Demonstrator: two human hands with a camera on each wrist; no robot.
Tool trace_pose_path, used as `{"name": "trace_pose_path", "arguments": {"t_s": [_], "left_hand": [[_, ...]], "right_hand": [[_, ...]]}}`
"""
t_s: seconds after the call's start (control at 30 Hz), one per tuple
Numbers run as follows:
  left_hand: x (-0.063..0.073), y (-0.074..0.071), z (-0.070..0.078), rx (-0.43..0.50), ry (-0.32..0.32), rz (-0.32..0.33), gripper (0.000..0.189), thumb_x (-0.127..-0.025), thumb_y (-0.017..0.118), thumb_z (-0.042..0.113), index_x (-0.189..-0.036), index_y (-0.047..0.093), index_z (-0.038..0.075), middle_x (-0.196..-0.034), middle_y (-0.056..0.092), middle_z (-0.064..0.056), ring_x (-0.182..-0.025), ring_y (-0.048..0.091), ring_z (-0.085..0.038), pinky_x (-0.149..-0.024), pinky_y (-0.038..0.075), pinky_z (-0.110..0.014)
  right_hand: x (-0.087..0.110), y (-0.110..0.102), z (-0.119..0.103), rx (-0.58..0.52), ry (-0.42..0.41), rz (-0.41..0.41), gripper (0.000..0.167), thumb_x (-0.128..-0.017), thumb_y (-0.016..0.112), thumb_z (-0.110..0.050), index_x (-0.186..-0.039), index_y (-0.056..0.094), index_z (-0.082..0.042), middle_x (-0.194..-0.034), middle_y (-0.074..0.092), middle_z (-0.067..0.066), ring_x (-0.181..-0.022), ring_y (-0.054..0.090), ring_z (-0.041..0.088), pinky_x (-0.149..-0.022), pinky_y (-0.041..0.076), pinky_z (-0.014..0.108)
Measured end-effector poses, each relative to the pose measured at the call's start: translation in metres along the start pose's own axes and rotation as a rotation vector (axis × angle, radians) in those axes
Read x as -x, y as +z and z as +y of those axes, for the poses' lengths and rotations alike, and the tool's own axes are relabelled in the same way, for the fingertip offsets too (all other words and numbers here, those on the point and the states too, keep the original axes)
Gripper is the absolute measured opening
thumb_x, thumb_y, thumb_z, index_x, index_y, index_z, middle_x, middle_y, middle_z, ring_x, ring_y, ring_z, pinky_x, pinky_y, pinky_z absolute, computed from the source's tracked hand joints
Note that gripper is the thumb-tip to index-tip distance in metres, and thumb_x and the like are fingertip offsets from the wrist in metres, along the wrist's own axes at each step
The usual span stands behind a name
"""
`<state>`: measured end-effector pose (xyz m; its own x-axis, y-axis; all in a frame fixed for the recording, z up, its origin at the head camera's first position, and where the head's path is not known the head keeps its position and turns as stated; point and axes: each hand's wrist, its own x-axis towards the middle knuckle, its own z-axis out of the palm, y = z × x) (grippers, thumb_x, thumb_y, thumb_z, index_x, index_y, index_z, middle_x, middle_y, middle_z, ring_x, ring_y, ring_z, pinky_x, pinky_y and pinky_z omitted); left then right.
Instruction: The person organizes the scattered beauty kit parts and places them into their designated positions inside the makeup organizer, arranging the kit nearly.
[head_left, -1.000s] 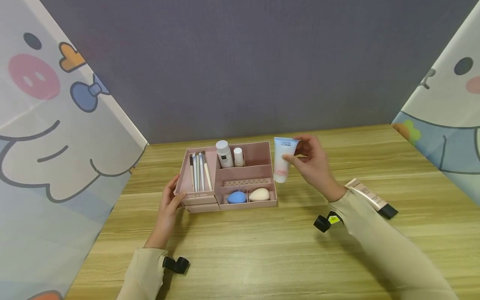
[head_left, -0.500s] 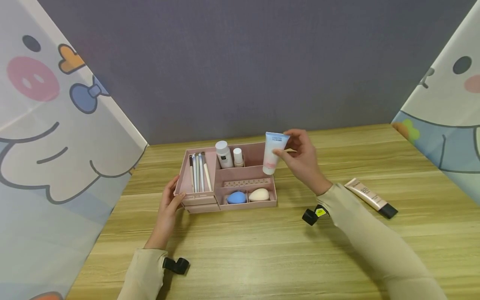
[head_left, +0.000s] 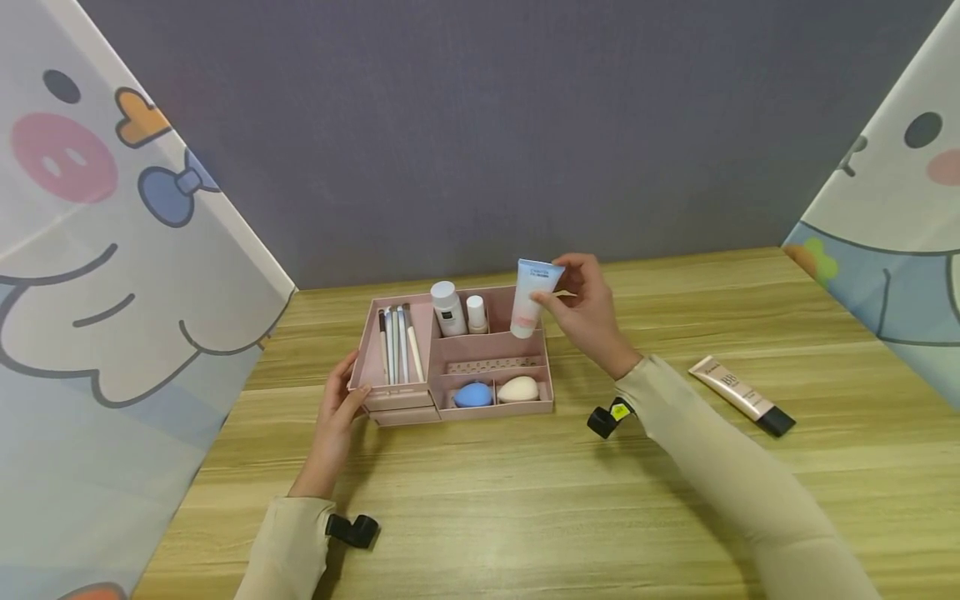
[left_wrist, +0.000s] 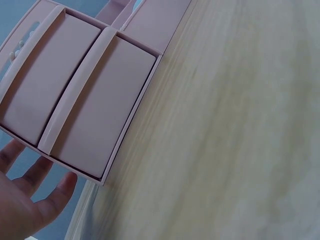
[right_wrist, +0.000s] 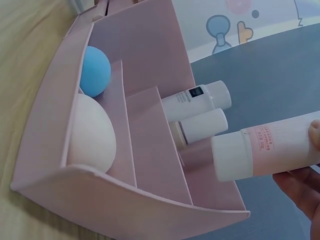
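Note:
A pink makeup organizer stands on the table. My left hand holds its front left corner, thumb over the upper edge and fingers along the side wall. In the left wrist view, fingertips reach the side beside two drawer fronts. My right hand pinches a blue-and-white squeeze tube near its flat end, cap down. The tube is tilted over the organizer's back right compartment, next to a white bottle and a smaller white-capped bottle. In the right wrist view, the tube's cap is above the compartment wall.
Several makeup brushes lie in the organizer's left tray. A blue sponge and a cream sponge sit in its front compartments. A BB cream tube lies on the table to the right. A grey partition stands behind.
My right hand has moved left with the squeeze tube, from beside the organizer to over its back right compartment. The left hand and the organizer have stayed in place.

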<state>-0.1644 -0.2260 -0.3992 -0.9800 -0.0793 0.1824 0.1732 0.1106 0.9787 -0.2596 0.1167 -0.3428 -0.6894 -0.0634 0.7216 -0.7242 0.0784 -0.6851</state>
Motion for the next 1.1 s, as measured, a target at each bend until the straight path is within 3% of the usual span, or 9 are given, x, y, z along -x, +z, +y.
{"name": "trace_pose_path", "arguments": {"t_s": [0.37,0.63,0.77,0.97,1.1], "left_hand": [[0.000,0.000,0.000,-0.002,0.011,-0.004,0.053,-0.103,0.042,0.008,-0.153,0.028,0.004,-0.144,0.036,-0.017,-0.109,0.049,-0.008,-0.082,0.045,-0.022],[0.001,-0.001,-0.001,-0.029,0.020,-0.003,0.052,-0.103,0.042,0.008,-0.153,0.029,0.005,-0.143,0.038,-0.017,-0.108,0.050,-0.009,-0.081,0.045,-0.023],[0.000,0.000,0.000,-0.022,0.024,-0.004,0.052,-0.103,0.042,0.008,-0.153,0.029,0.004,-0.143,0.037,-0.020,-0.107,0.050,-0.007,-0.081,0.045,-0.022],[0.000,0.000,0.000,-0.019,0.020,-0.009,0.052,-0.103,0.042,0.008,-0.153,0.028,0.004,-0.146,0.036,-0.023,-0.108,0.050,-0.006,-0.081,0.045,-0.022],[0.000,0.000,0.000,-0.013,0.014,-0.005,0.053,-0.103,0.042,0.008,-0.153,0.027,0.004,-0.147,0.035,-0.022,-0.108,0.049,-0.006,-0.081,0.045,-0.022]], "right_hand": [[-0.007,0.014,0.008,0.014,0.008,-0.038,0.042,-0.082,0.070,0.016,-0.113,0.043,0.008,-0.094,0.062,0.023,-0.085,0.063,0.015,-0.068,0.053,0.021],[-0.010,0.020,0.012,0.033,0.012,-0.093,0.038,-0.083,0.070,0.015,-0.109,0.043,0.007,-0.094,0.059,0.022,-0.083,0.063,0.032,-0.069,0.053,0.020],[-0.010,0.022,0.015,0.044,0.020,-0.116,0.037,-0.084,0.070,0.015,-0.107,0.043,0.006,-0.092,0.060,0.023,-0.081,0.062,0.034,-0.069,0.052,0.020],[-0.009,0.023,0.023,0.073,0.019,-0.189,0.034,-0.086,0.069,0.011,-0.107,0.044,0.002,-0.086,0.062,0.020,-0.076,0.061,0.027,-0.065,0.051,0.024],[-0.008,0.022,0.026,0.092,0.045,-0.250,0.032,-0.090,0.068,0.005,-0.110,0.044,0.000,-0.085,0.060,0.017,-0.073,0.061,0.033,-0.060,0.047,0.026]]}}
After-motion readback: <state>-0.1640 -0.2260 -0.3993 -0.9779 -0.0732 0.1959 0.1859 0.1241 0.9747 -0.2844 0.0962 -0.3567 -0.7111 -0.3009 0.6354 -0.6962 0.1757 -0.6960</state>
